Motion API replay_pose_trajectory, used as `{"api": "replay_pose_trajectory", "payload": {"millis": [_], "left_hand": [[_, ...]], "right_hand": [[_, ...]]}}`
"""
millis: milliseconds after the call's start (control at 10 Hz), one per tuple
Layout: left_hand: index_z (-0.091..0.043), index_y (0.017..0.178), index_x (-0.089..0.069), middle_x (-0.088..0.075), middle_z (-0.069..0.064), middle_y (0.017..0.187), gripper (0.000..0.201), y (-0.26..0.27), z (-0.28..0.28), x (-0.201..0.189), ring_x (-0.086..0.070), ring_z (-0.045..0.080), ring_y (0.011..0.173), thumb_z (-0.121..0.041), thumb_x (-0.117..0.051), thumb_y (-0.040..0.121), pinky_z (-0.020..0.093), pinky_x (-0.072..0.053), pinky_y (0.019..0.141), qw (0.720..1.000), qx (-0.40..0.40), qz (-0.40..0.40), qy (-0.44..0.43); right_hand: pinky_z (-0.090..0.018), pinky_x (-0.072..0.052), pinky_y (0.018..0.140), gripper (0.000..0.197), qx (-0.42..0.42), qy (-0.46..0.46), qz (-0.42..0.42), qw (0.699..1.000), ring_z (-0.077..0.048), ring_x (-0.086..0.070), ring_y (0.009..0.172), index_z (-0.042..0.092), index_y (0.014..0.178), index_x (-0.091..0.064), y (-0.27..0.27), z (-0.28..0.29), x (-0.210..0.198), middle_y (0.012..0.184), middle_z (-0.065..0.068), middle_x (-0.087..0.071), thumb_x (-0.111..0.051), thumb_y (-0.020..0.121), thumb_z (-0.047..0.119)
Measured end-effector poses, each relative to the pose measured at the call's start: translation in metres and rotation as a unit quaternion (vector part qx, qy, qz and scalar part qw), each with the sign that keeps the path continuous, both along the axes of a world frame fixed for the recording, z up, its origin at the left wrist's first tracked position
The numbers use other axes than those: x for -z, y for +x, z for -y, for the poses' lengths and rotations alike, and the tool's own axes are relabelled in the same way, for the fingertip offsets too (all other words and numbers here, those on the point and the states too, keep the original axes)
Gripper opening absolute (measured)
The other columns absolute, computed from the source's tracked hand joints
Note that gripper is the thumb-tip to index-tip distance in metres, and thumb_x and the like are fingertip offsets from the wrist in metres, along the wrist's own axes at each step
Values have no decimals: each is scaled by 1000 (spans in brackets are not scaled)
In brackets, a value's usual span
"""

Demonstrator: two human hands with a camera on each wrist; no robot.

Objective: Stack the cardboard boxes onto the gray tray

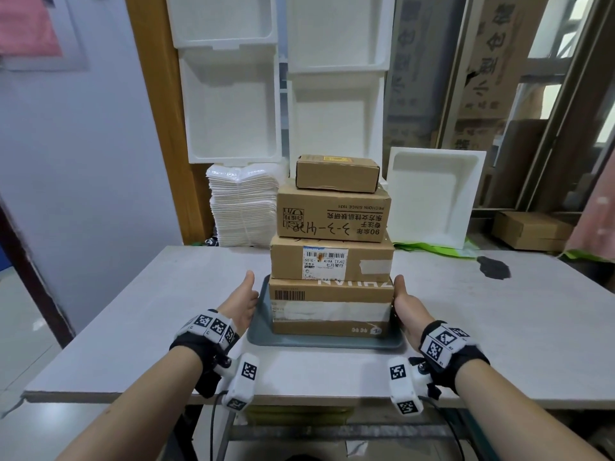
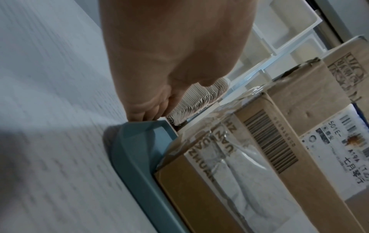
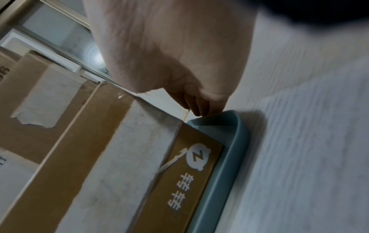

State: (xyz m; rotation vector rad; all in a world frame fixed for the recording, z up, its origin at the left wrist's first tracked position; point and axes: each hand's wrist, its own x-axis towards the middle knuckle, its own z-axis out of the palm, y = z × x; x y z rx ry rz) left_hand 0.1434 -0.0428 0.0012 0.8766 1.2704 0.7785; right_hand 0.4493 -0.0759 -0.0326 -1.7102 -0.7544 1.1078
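Note:
Several cardboard boxes stand in one pile on the gray tray [image 1: 326, 343] near the table's front edge. The taped bottom box [image 1: 329, 307] carries a labelled box [image 1: 332, 261], then a printed box [image 1: 332, 214], and a small box [image 1: 336, 173] on top. My left hand [image 1: 244, 301] lies against the tray's left side, thumb raised, fingers [image 2: 143, 113] reaching down to the tray rim [image 2: 135, 157]. My right hand [image 1: 404, 301] mirrors it on the right side, fingertips [image 3: 199, 110] at the rim [image 3: 229, 157] beside the bottom box [image 3: 189, 173]. Neither thumb presses on anything.
The tray sits on a pale table [image 1: 133, 327] with a dark stain [image 1: 494, 267] at the right. Behind the pile are white foam boxes [image 1: 233, 104], a stack of white envelopes [image 1: 243, 207] and a leaning foam lid [image 1: 432, 197]. Another carton [image 1: 529, 229] sits far right.

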Motion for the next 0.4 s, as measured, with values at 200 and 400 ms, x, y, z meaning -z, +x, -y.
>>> {"api": "replay_pose_trajectory", "payload": {"millis": [200, 400], "left_hand": [[-5, 154, -10, -9, 7, 162, 87, 3, -2, -7, -7, 20, 149, -68, -15, 94, 35, -7, 118, 998, 7, -40, 37], [-7, 154, -11, -9, 8, 162, 88, -4, -14, -25, -7, 21, 149, -69, -10, 93, 37, -5, 120, 996, 6, 10, 89]], "right_hand": [[-44, -27, 121, 92, 23, 17, 3, 1000, -28, -37, 144, 5, 146, -43, 4, -3, -13, 155, -9, -43, -19, 91, 75], [-45, -28, 120, 93, 42, 57, -16, 997, -27, -41, 141, 5, 148, -40, 17, -11, -30, 153, -10, -44, -24, 90, 76]]}}
